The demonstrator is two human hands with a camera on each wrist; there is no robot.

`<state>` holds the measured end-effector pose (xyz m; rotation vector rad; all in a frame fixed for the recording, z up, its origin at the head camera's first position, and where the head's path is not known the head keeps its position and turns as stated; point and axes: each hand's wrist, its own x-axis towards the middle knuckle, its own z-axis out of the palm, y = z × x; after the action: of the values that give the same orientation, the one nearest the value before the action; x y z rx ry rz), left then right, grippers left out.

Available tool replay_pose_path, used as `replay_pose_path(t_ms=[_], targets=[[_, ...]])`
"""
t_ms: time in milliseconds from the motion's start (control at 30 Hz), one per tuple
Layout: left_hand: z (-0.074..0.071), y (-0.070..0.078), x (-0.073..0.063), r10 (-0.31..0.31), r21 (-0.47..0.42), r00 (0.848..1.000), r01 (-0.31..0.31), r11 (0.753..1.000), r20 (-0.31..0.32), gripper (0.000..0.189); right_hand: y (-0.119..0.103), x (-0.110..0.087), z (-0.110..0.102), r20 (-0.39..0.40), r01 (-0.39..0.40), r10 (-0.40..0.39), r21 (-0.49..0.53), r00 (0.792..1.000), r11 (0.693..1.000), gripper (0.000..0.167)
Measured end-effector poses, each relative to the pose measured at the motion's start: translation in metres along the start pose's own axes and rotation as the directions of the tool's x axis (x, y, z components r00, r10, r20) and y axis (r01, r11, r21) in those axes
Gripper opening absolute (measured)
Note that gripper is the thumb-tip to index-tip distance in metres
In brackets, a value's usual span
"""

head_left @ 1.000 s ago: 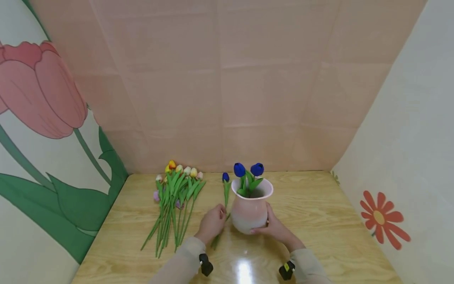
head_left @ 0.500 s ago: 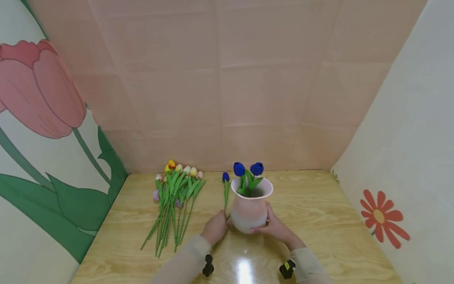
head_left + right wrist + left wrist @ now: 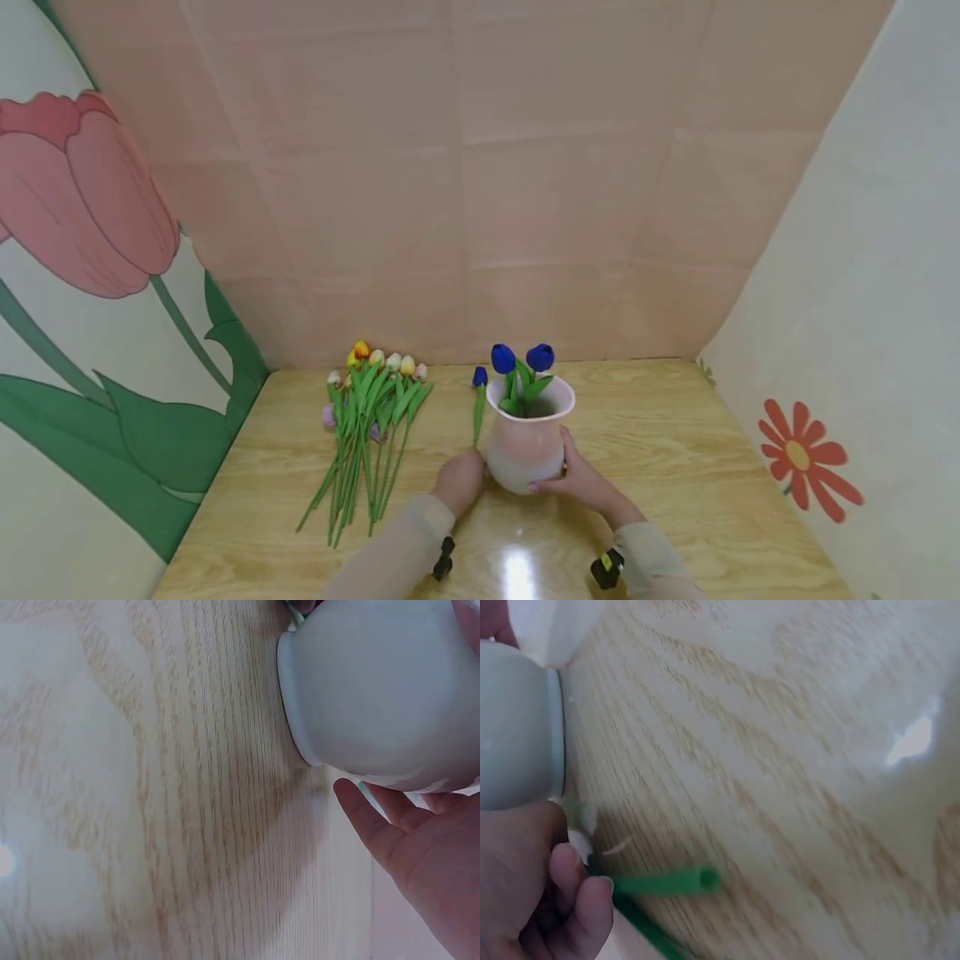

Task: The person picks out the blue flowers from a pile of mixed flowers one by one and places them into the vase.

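A vase (image 3: 523, 457), pink above and pale below with a flared rim, stands on the wooden table. Two blue tulips (image 3: 502, 359) rise from its mouth. My right hand (image 3: 585, 487) grips the vase's right side, its thumb across the front; the right wrist view shows its fingers along the pale body (image 3: 390, 682). Just left of the vase, my left hand (image 3: 459, 483) has its fingers curled round the stem of a single blue tulip (image 3: 479, 377), whose head points to the back. In the left wrist view the cut end of the green stem (image 3: 667, 882) sticks out past the fingertips.
To the left lies a loose pile of tulips (image 3: 367, 417) in yellow, orange, white, pink and purple, stems toward me. A pink backdrop (image 3: 465, 208) closes the table's (image 3: 675, 467) far edge. Flower-printed panels (image 3: 832, 275) stand at both sides.
My left hand has shifted slightly right and toward me along the stem, turning so its back faces up and its fingers close round it. The right hand and vase have stayed put.
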<state>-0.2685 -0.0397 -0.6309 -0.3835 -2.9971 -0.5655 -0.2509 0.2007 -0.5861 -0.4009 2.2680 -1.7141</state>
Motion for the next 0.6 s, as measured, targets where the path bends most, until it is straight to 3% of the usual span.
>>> replay_pose_path(t_ms=[167, 333, 467, 600], targets=[[-0.004, -0.005, 0.000, -0.025, -0.114, 0.998, 0.030, 0.993, 0.052, 0.017, 0.000, 0.000, 0.000, -0.005, -0.002, 0.002, -0.002, 1.000, 1.000, 0.108], [-0.008, -0.015, -0.002, 0.027, -0.232, 0.998, -0.012, 0.973, 0.062, 0.025, 0.000, 0.001, 0.000, -0.008, 0.008, -0.009, -0.007, 1.000, 1.000, 0.107], [-0.015, -0.018, -0.005, 0.076, -0.255, 0.996, -0.083, 0.963, -0.037, 0.012, 0.001, 0.001, 0.000, -0.003, 0.008, -0.008, -0.012, 1.000, 1.000, 0.107], [-0.033, -0.017, -0.003, 0.080, -0.244, 0.977, -0.128, 0.961, -0.198, 0.005, 0.002, 0.001, -0.001, -0.003, 0.005, -0.005, -0.008, 1.000, 1.000, 0.108]])
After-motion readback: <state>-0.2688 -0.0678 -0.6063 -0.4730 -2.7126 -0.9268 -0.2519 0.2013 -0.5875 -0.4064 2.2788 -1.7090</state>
